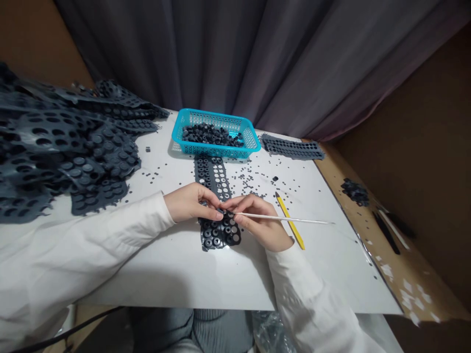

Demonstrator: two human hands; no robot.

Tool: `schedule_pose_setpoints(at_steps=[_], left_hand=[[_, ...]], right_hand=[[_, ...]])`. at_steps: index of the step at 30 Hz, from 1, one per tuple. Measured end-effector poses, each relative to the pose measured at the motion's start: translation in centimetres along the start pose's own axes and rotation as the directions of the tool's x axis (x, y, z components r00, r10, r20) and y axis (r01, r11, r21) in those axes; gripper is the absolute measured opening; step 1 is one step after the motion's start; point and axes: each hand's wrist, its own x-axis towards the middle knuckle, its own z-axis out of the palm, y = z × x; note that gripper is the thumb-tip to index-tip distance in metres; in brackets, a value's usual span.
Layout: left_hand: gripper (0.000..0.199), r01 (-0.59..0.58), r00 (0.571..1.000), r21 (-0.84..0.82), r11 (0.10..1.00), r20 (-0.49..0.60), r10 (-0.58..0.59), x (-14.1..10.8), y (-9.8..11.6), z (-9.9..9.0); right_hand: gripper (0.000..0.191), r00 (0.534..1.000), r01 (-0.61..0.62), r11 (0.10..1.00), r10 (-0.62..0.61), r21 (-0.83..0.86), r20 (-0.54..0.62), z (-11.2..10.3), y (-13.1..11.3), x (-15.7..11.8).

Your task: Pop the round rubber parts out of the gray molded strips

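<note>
A dark rubber sheet point(215, 233) with rows of round moulded rings and several punched-out holes lies lengthwise on the white table, its far end by a blue basket point(216, 149). My left hand point(193, 202) pinches the sheet near its middle, thumb and fingers closed. In my right hand point(259, 220) is a thin white stick point(294, 218), gripped between thumb and fingers; its tapered end points right, and its other end meets the sheet beside my left fingertips. The exact contact there is hidden by fingers. Small black rubber pieces point(213, 135) fill part of the basket.
A large heap of dark rubber sheets point(84, 142) covers the left side. Another strip point(292, 147) lies right of the basket. A yellow pen-like tool point(290, 221) rests beside my right hand. Tiny black discs point(248, 179) are scattered around. A dark clump point(355, 191) sits on the brown board.
</note>
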Motion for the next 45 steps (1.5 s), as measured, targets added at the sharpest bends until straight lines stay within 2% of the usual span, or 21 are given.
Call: schedule_pose_setpoints(at_steps=[6, 16, 37, 45], left_hand=[[0.029, -0.023, 1.0, 0.063, 0.998, -0.013, 0.024, -0.11, 0.09, 0.02], [0.029, -0.018, 1.0, 0.056, 0.998, -0.007, 0.019, -0.07, 0.13, 0.01], [0.03, -0.024, 1.0, 0.037, 0.999, -0.005, 0.024, 0.06, -0.15, 0.0], [0.034, -0.018, 1.0, 0.026, 0.999, -0.009, 0.018, 0.04, -0.13, -0.03]], right_hand=[[0.006, 1.0, -0.005, 0.999, 0.005, -0.038, -0.007, 0.15, -0.1, 0.07], [0.011, 0.999, -0.009, 0.999, 0.008, -0.05, -0.034, 0.23, -0.14, 0.05], [0.008, 0.996, 0.048, 0.995, -0.054, -0.085, -0.065, 0.32, 0.51, -0.08], [0.006, 0.998, 0.043, 0.998, -0.045, -0.039, -0.046, 0.23, 0.41, -0.07]])
